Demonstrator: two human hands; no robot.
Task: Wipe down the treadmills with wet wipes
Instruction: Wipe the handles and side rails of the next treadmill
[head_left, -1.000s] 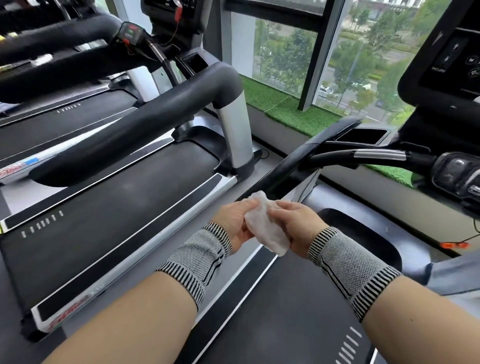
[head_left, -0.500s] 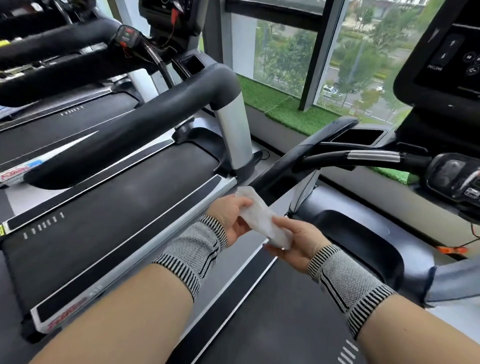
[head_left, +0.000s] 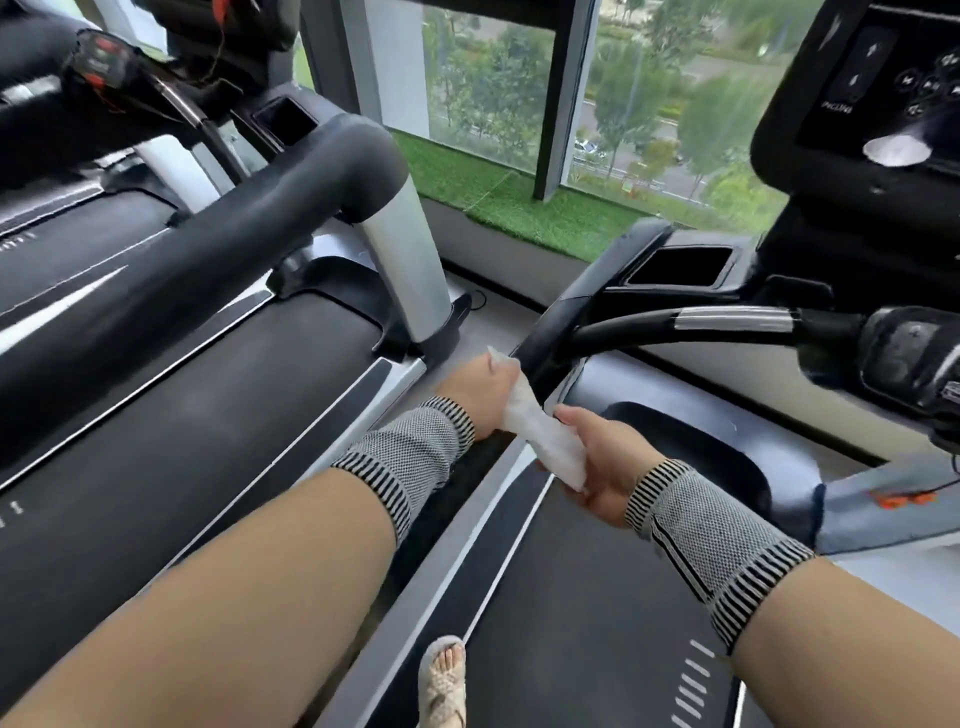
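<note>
Wet wipe (head_left: 540, 431) now stretched out long between both hands, running from about 11 o'clock down to 5 o'clock at frame centre. A second ago it was a bunched pad worked between close-set hands; since then the two have drawn apart and the sheet has opened along its length.

Left hand (head_left: 480, 392): grip pinching the upper end of the wipe, fingers curled round it, knuckles just beside the near end of the black handrail (head_left: 558, 332). I cannot tell whether the wipe is already touching the rail.

Right hand (head_left: 605, 465): grip closed round the lower end, thumb on top, held over the side rail and the front edge of the running belt (head_left: 571, 623).

Both wrists carry striped knit bands. A sandalled foot (head_left: 441, 680) shows at 6 o'clock on the strip between the two machines.

Outward: neighbouring treadmill (head_left: 182, 415) fills 9 o'clock, its thick padded arm crossing toward 11. Console (head_left: 883, 104) sits at 1 to 2 o'clock. Window and a strip of green turf at 12.

My read: unfolding is done or nearly so, and the left hand has moved up toward the handrail. Likely next surface is that rail; wiping itself not yet under way.
</note>
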